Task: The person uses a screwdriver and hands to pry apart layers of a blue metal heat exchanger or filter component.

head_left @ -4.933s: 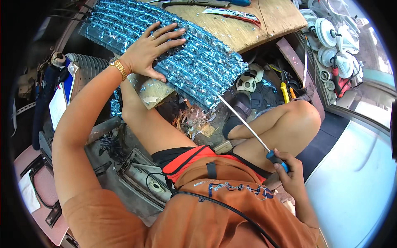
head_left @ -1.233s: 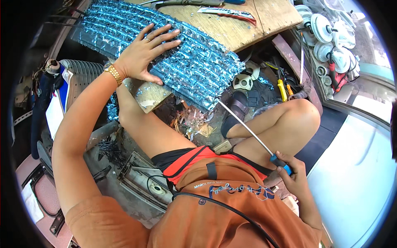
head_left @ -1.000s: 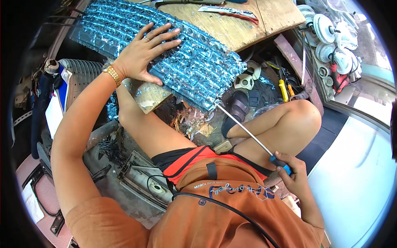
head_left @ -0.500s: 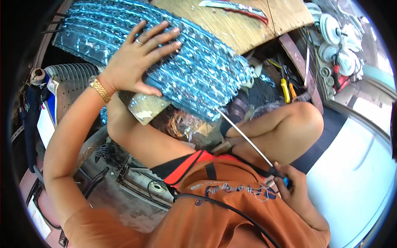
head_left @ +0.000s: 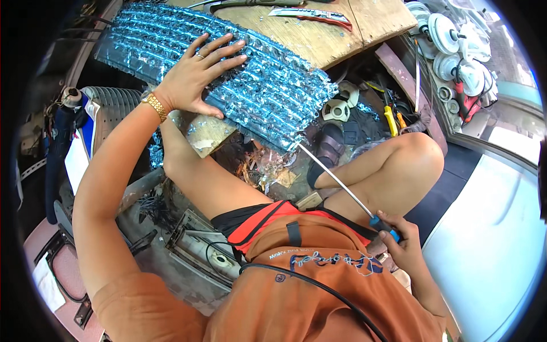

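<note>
A panel of blue, crumpled metal fins in rows (head_left: 262, 85), like a finned coil, lies across a wooden board (head_left: 325, 37). My left hand (head_left: 199, 77) rests spread on the panel's near side, its fingers apart and its thumb by the near edge. In my right hand (head_left: 401, 236), near my lap, is a long screwdriver (head_left: 347, 191) with a blue and black handle. Its shaft slants up and to the left, and the tip meets the panel's near right corner. What the tip touches inside the fins is too small to tell.
A red box cutter (head_left: 313, 16) lies on the board beyond the panel. Yellow-handled pliers (head_left: 390, 119) are on the floor at the right, near white plastic wheels (head_left: 444, 37). Scraps and shavings (head_left: 273, 168) litter the ground between my legs. A white panel (head_left: 490, 228) stands at the right.
The view has shifted slightly, so the board shows more at the top. My left hand stays flat on the panel, and the screwdriver tip remains at the panel's corner.
</note>
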### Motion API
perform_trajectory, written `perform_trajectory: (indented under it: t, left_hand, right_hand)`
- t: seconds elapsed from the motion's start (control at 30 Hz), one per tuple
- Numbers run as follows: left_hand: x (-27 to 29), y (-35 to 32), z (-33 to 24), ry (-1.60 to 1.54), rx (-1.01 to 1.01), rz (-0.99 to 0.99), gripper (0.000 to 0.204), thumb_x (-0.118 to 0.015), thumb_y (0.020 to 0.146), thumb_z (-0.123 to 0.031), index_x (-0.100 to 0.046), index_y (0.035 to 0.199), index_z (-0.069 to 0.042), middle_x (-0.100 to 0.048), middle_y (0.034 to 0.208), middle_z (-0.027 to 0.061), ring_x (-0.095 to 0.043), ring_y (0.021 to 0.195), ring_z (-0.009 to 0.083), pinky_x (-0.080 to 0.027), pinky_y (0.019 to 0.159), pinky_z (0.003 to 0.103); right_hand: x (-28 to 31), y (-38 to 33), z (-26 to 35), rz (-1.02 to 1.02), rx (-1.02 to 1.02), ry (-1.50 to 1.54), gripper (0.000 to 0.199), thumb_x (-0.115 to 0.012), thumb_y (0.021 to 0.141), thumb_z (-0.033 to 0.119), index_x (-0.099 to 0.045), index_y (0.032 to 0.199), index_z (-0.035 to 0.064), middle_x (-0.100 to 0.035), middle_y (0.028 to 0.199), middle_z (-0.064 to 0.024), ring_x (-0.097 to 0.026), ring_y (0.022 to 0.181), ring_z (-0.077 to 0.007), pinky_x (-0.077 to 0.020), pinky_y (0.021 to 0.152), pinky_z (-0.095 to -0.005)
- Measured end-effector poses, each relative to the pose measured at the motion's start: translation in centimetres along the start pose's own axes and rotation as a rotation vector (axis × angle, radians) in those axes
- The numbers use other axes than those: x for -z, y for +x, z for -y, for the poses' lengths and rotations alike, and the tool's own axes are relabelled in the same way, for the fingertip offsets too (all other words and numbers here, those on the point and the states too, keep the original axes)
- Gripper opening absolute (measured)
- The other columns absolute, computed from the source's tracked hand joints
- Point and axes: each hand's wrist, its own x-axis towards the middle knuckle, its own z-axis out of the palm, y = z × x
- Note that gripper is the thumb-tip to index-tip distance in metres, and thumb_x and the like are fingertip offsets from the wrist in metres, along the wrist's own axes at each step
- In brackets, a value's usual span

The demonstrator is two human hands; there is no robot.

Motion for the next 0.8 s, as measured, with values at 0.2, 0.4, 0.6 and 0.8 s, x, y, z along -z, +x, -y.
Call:
perform_trajectory:
  t: [0.2, 0.4, 0.6, 0.8]
  left_hand:
    - [-0.1, -0.1, 0.0, -0.001, 0.002, 0.011, 0.123, -0.054, 0.069, -0.099, -0.036, 0.166, -0.026, -0.03, 0.175, 0.0037, -0.022, 0.162, 0.0293, -0.01, 0.132, 0.057]
    - [0.0, -0.2, 0.0, -0.002, 0.012, 0.023, 0.122, -0.054, 0.07, -0.099, -0.036, 0.166, -0.026, -0.03, 0.175, 0.0038, -0.022, 0.162, 0.0297, -0.01, 0.132, 0.057]
    - [-0.3, -0.1, -0.3, 0.004, 0.023, 0.037, 0.122, -0.049, 0.072, -0.101, -0.037, 0.166, -0.024, -0.03, 0.174, 0.0057, -0.022, 0.162, 0.0317, -0.009, 0.132, 0.057]
    - [0.0, -0.2, -0.5, 0.013, 0.015, 0.05, 0.121, -0.046, 0.073, -0.102, -0.038, 0.165, -0.023, -0.031, 0.174, 0.0073, -0.023, 0.162, 0.0329, -0.008, 0.132, 0.057]
  right_hand:
    - [0.3, 0.3, -0.2, 0.036, 0.041, -0.07, 0.044, -0.073, 0.088, -0.006, -0.069, 0.131, -0.0016, -0.075, 0.122, -0.0216, -0.076, 0.106, -0.0286, -0.0567, 0.092, -0.0348]
    - [0.0, 1.0, 0.3, 0.059, 0.012, -0.02, 0.044, -0.074, 0.088, -0.006, -0.069, 0.131, -0.0009, -0.075, 0.121, -0.0212, -0.076, 0.108, -0.0309, -0.0564, 0.093, -0.0351]
    - [-0.8, 0.8, 0.5, 0.06, -0.047, -0.041, 0.041, -0.074, 0.089, -0.006, -0.069, 0.129, -0.001, -0.076, 0.12, -0.0193, -0.076, 0.104, -0.0282, -0.0563, 0.092, -0.0353]
    - [0.7, 3.0, 6.3, 0.088, 0.002, -0.265, 0.035, -0.073, 0.092, -0.001, -0.069, 0.126, 0.0022, -0.075, 0.114, -0.0191, -0.075, 0.098, -0.0344, -0.0582, 0.085, -0.0385]
